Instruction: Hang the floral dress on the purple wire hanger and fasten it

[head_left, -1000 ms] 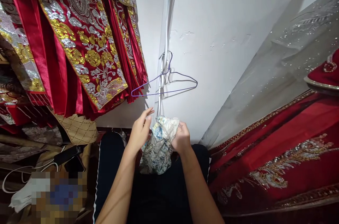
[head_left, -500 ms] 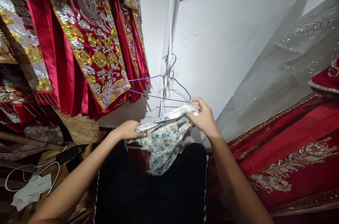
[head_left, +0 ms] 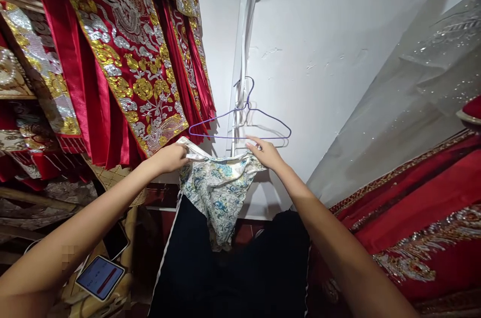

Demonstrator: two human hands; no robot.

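Fingers of the left hand (head_left: 171, 157) are closed on the upper left corner of a floral-print cloth (head_left: 216, 190), pinching its pale edge. Fingers of the right hand (head_left: 265, 153) are curled over the cloth's upper right corner, gripping it likewise. Both hands hold the cloth stretched between them at the centre of the scene, its top edge roughly level and its lower part hanging in loose folds over the person's dark trousers (head_left: 233, 278).

Just above the cloth, a purple wire hanger (head_left: 240, 122) hangs by its hook at the white wall (head_left: 319, 47); the right hand's fingertips lie just below the hanger's bottom bar, and contact cannot be determined.

On the far left hang red garments with gold and silver embroidery (head_left: 124, 57), reaching down close to the left hand. On the right lies red embroidered fabric (head_left: 413, 208), with a sheer sequinned veil (head_left: 413, 82) above it. At near left, a phone with a lit screen (head_left: 99, 278) rests face up.
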